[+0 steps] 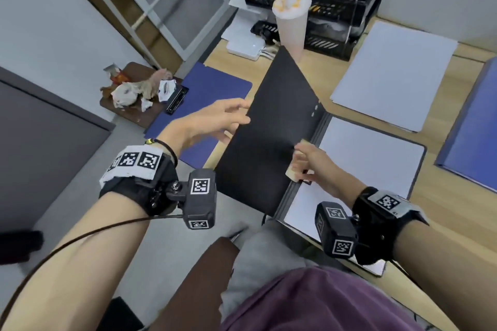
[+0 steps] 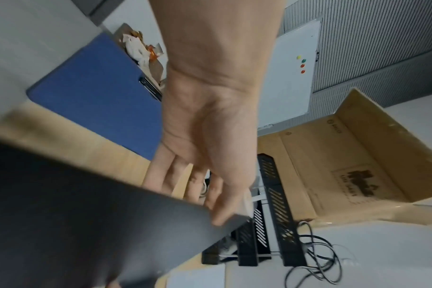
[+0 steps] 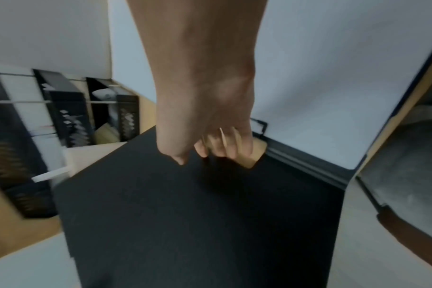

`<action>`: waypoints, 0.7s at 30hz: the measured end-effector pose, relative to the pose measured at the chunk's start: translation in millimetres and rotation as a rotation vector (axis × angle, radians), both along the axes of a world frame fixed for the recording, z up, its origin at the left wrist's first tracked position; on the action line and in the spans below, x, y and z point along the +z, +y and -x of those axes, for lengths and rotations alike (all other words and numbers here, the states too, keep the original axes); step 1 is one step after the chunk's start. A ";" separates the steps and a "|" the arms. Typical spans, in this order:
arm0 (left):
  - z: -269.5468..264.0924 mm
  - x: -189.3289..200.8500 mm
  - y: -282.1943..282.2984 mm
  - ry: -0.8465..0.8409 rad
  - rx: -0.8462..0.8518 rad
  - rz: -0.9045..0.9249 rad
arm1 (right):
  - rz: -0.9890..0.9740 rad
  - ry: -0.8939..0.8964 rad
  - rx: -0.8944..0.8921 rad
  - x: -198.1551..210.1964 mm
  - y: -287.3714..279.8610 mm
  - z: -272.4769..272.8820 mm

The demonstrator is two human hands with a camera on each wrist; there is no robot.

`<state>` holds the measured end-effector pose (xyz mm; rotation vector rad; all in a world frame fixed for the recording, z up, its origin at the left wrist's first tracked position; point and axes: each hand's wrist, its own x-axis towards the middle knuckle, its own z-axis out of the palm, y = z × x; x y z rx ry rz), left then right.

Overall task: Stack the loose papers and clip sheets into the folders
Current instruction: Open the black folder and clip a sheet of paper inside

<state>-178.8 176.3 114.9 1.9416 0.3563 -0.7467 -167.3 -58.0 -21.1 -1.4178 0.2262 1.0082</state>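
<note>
A black folder lies open on the wooden desk, its cover (image 1: pixel 269 129) (image 2: pixel 86 214) (image 3: pixel 185 214) raised at a steep tilt. A white sheet (image 1: pixel 371 158) lies in its right half. My left hand (image 1: pixel 236 115) (image 2: pixel 210 210) holds the cover's free edge, thumb on one face and fingers behind it. Beside the spine, my right hand (image 1: pixel 301 161) (image 3: pixel 210 148) grips a small tan block-like object (image 1: pixel 291 173) (image 3: pixel 249 155) next to the folder's clip. A stack of loose white papers (image 1: pixel 395 72) rests farther right on the desk.
A blue folder (image 1: pixel 204 94) overhangs the desk's left edge; another blue folder (image 1: pixel 473 129) sits at far right. A lidded drink cup (image 1: pixel 291 21) and a black tray rack (image 1: pixel 336 8) stand behind the black folder. A stool with crumpled wrappers (image 1: pixel 134 88) stands left of the desk.
</note>
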 end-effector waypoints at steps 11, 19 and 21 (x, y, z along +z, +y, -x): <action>-33.3 -70.9 -136.0 0.112 -0.100 0.165 | -0.361 0.081 -0.323 64.3 -101.0 -0.3; -28.9 -148.3 -164.2 -0.124 -0.666 -0.514 | -0.002 0.163 -0.575 7.5 -155.0 63.8; -25.4 -155.2 -163.8 -0.095 -0.791 -0.598 | 0.100 0.156 -0.585 -7.2 -155.7 74.5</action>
